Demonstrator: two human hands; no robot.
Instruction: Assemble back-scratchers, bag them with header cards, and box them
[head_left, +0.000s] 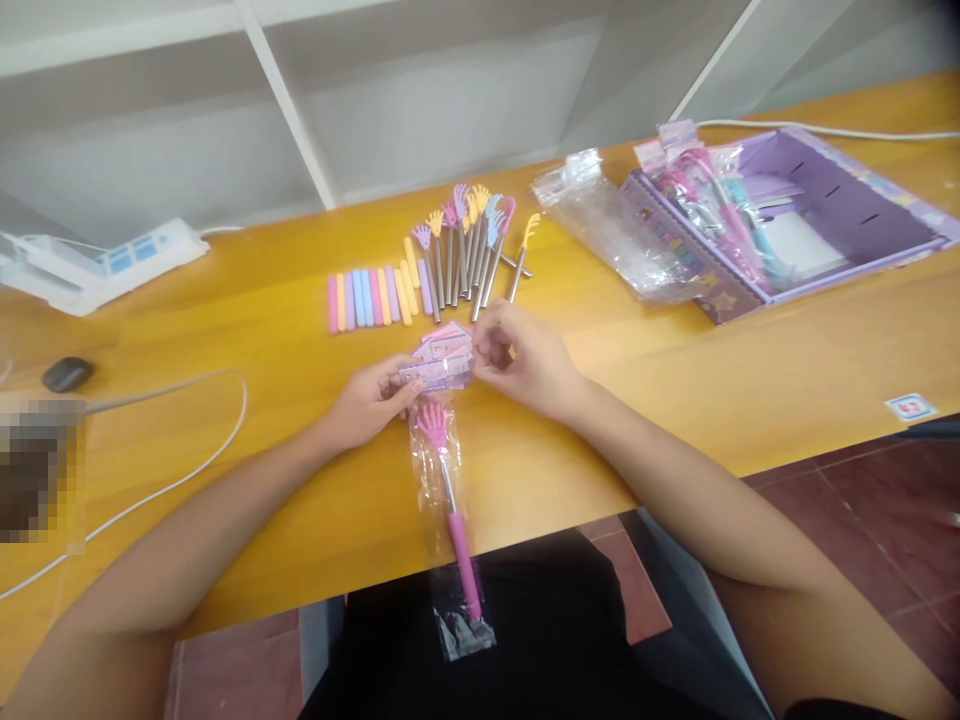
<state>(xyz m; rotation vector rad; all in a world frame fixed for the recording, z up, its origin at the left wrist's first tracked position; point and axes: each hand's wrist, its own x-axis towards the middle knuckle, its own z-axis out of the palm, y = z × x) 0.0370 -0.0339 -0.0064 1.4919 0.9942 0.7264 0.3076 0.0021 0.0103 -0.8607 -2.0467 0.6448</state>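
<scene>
A pink hand-shaped back scratcher (463,560) lies inside a clear plastic bag (427,480) that hangs over the table's front edge. My left hand (369,400) pinches the printed card (431,375) at the top of that bag. Fingers curled, my right hand (529,360) is at the right end of the card; whatever its fingertips grip is too small to tell. Several more printed cards (448,340) lie just behind the held card. Beyond them are several metal rods with coloured hand-shaped heads (459,245) and a row of coloured handles (367,298).
At the right, a purple box (832,190) holds bagged scratchers (724,205), with empty clear bags (622,235) beside it. A power strip (135,262), black mouse (67,374) and white cable (187,480) are at the left. A small sticker (911,407) lies near the right front edge.
</scene>
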